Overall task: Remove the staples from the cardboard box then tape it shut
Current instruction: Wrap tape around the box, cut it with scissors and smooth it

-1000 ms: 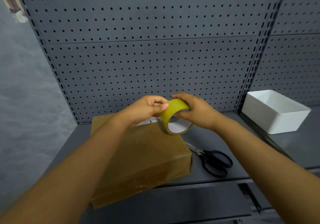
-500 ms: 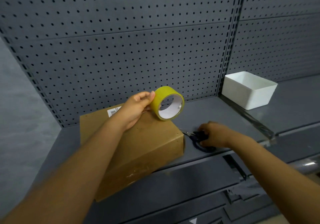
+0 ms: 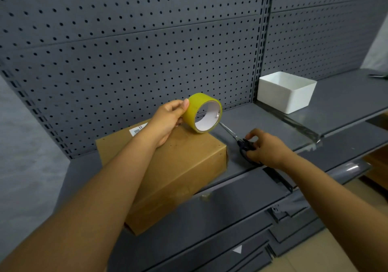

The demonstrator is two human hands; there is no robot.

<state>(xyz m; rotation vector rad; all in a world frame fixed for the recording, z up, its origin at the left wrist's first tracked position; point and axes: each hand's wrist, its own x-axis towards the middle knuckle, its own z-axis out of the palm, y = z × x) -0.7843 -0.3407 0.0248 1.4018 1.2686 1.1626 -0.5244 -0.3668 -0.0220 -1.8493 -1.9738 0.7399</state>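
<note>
Head view: taping stage. Holding yellow tape roll (image 3: 204,113) above closed cardboard box (image 3: 168,166) on shelf (image 3: 262,122), left hand (image 3: 168,122) gripping it; right hand (image 3: 265,147) curling around black scissors (image 3: 241,142). Probably calling for lifting scissors to cut tape.

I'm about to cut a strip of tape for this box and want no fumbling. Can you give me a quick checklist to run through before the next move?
1. Tape roll held firmly: ok, the left hand grips it above the cardboard box.
2. Scissors in hand: not ok, the right hand is on the handles, but they lie on the shelf.
3. Scissor blades closed for lifting: ok.
4. Free tape end pulled out: cannot tell.
5. Box flaps down flat: ok, the top looks closed.
6. Staples all removed: cannot tell.
</note>
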